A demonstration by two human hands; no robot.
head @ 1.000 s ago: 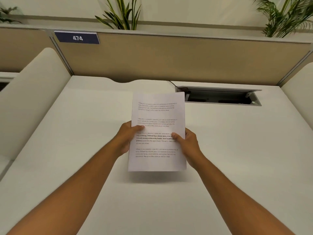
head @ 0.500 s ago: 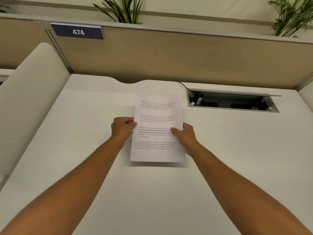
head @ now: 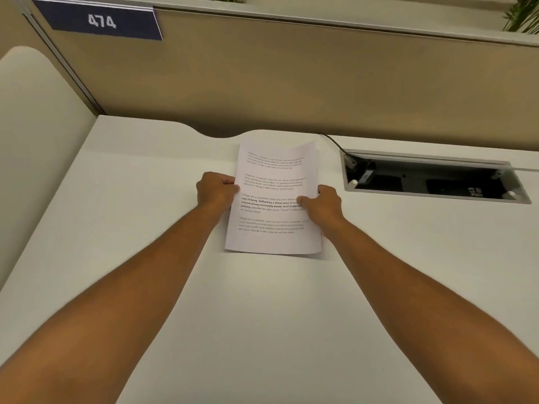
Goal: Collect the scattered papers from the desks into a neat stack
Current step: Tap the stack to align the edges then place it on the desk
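Note:
A stack of white printed papers [head: 274, 182] is held over the far middle of the white desk [head: 262, 316]. My left hand [head: 214, 191] grips its left edge, thumb on top of the sheet. My right hand [head: 323, 204] grips the right edge, thumb pressed on the text. The stack's bottom edge lies close to the desk, with only a thin shadow under it. Its top edge curls slightly upward, and a second sheet's edge shows along the right side.
An open cable tray [head: 434, 179] is sunk into the desk at the right, with a black cable [head: 335, 142] running into it. A tan partition [head: 291, 77] with a blue "474" label [head: 100, 21] closes off the back. A white side divider [head: 35, 141] stands at the left.
Both hands have carried the papers forward and lower toward the desk's back edge. The head has moved closer, so the partition fills more of the view.

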